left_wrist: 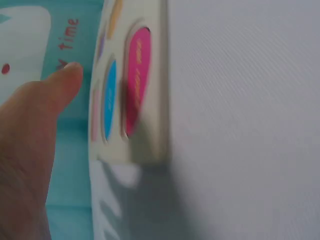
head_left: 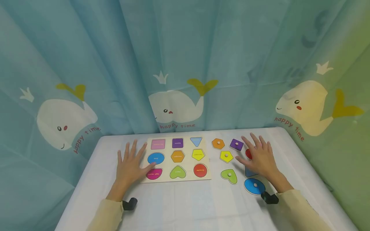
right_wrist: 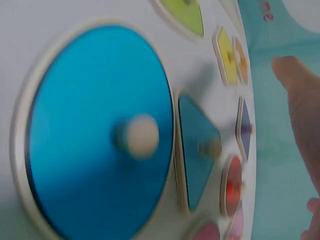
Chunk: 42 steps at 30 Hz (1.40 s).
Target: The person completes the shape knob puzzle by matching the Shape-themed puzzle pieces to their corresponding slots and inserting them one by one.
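My left hand [head_left: 130, 165] spreads its fingers over the left edge of a puzzle board [head_left: 165, 166] printed with coloured shapes; its thumb overlaps the blue oval print. Fingers also spread, my right hand [head_left: 260, 157] is above loose knobbed puzzle pieces and grips none. Partly hidden beneath it are a red circle piece [head_left: 248, 153] and a blue triangle piece [head_left: 250, 172]. Close to its fingertips lies a purple square piece [head_left: 236, 145]. The blue oval piece [right_wrist: 90, 150] looms large in the right wrist view, with two pink pieces [right_wrist: 206, 233] past the triangle.
Between board and right hand lie an orange hexagon piece [head_left: 218, 143], a yellow pentagon piece [head_left: 226, 156] and a green heart piece [head_left: 229, 176]. A white cloth [head_left: 185, 205] covers the table. Behind it hangs a blue curtain [head_left: 173, 38] with whale prints. Each wrist carries a small black camera [head_left: 130, 204].
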Available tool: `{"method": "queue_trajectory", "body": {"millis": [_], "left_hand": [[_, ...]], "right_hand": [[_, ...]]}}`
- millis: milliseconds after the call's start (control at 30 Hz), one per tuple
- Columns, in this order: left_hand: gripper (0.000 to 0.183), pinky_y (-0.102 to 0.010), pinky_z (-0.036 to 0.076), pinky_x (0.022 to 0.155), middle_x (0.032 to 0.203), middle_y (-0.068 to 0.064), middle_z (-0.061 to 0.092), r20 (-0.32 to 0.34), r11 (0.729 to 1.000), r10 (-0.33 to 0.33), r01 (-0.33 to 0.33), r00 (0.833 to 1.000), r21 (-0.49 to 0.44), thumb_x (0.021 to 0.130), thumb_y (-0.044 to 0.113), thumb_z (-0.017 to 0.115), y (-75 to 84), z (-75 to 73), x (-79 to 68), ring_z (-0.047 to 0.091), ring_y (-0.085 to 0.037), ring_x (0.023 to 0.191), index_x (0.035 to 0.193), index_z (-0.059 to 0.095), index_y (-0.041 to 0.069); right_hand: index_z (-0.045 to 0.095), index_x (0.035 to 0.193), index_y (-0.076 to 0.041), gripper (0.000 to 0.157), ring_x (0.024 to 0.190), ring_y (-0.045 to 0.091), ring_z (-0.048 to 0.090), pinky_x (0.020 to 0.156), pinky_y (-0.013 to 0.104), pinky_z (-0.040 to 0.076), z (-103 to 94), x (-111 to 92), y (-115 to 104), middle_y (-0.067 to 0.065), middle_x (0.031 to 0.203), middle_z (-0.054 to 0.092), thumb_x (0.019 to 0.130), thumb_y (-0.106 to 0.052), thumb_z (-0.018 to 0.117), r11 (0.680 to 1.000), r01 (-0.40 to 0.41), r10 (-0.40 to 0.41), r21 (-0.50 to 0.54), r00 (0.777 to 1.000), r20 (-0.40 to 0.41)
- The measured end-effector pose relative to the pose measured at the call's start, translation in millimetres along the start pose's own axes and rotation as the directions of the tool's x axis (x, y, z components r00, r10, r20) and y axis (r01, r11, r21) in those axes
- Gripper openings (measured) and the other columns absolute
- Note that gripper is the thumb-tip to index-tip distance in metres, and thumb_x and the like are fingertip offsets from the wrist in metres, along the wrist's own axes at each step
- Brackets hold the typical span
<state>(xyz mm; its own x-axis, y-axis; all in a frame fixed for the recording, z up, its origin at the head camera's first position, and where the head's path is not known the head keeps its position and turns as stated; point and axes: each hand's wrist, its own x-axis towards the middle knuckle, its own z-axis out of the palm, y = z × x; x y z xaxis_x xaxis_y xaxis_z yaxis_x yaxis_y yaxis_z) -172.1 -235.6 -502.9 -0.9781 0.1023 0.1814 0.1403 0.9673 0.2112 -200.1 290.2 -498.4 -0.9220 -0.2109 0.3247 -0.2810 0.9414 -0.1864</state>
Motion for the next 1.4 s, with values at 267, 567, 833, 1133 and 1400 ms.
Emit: {"method": "queue_trajectory", "body": {"millis": [267, 567, 833, 1133, 1400], "left_hand": [[0.1, -0.081, 0.005, 0.113, 0.169, -0.023, 0.016, 0.124, 0.995, 0.009, 0.003, 0.992, -0.1, 0.085, 0.066, 0.069, -23.1, -3.9, -12.6, 0.01, -0.054, 0.152, 0.164, 0.026, 0.022], [0.098, -0.084, 0.007, 0.109, 0.163, -0.03, 0.027, 0.196, 0.982, 0.028, 0.009, 0.98, -0.189, 0.082, 0.061, 0.076, -40.3, -0.7, -19.5, 0.016, -0.06, 0.148, 0.16, 0.035, 0.017], [0.101, -0.083, 0.004, 0.11, 0.163, -0.029, 0.027, 0.221, 0.971, 0.067, -0.012, 0.973, -0.24, 0.076, 0.055, 0.084, -48.4, -1.1, -20.5, 0.013, -0.061, 0.148, 0.158, 0.039, 0.015], [0.097, -0.085, 0.0, 0.108, 0.163, -0.033, 0.022, 0.224, 0.959, 0.103, -0.037, 0.969, -0.283, 0.075, 0.053, 0.084, -50.5, 2.0, -22.0, 0.008, -0.062, 0.148, 0.155, 0.045, 0.015], [0.101, -0.084, -0.005, 0.108, 0.164, -0.032, 0.019, 0.214, 0.941, 0.118, -0.041, 0.97, -0.336, 0.069, 0.056, 0.087, -49.8, 5.0, -21.0, 0.005, -0.061, 0.149, 0.154, 0.047, 0.016]], "right_hand": [[0.038, 0.158, -0.021, 0.094, 0.14, 0.057, 0.029, 0.107, 0.081, 0.025, -7.7, -4, 29, 0.027, 0.16, 0.03, 0.079, -0.039, 0.085, 0.998, -0.019, 0.019, 0.055, 1.0, -0.006], [0.04, 0.156, -0.012, 0.085, 0.134, 0.061, 0.032, 0.097, 0.084, 0.032, -8.1, -9, 63, 0.033, 0.153, 0.036, 0.087, -0.038, 0.082, 0.97, -0.16, 0.137, 0.185, 0.982, 0.129], [0.046, 0.151, -0.004, 0.073, 0.134, 0.06, 0.035, 0.098, 0.083, 0.034, -4.6, -12, 87, 0.035, 0.15, 0.042, 0.095, -0.043, 0.073, 0.925, -0.284, 0.237, 0.252, 0.95, 0.202], [0.054, 0.144, -0.001, 0.07, 0.14, 0.061, 0.028, 0.103, 0.082, 0.03, 0.0, -13, 104, 0.035, 0.152, 0.038, 0.099, -0.055, 0.062, 0.798, -0.491, 0.41, 0.35, 0.867, 0.282], [0.061, 0.134, -0.001, 0.064, 0.142, 0.06, 0.022, 0.105, 0.082, 0.026, 7.1, -8, 104, 0.035, 0.152, 0.035, 0.098, -0.053, 0.064, 0.757, -0.55, 0.479, 0.353, 0.834, 0.273]]}}
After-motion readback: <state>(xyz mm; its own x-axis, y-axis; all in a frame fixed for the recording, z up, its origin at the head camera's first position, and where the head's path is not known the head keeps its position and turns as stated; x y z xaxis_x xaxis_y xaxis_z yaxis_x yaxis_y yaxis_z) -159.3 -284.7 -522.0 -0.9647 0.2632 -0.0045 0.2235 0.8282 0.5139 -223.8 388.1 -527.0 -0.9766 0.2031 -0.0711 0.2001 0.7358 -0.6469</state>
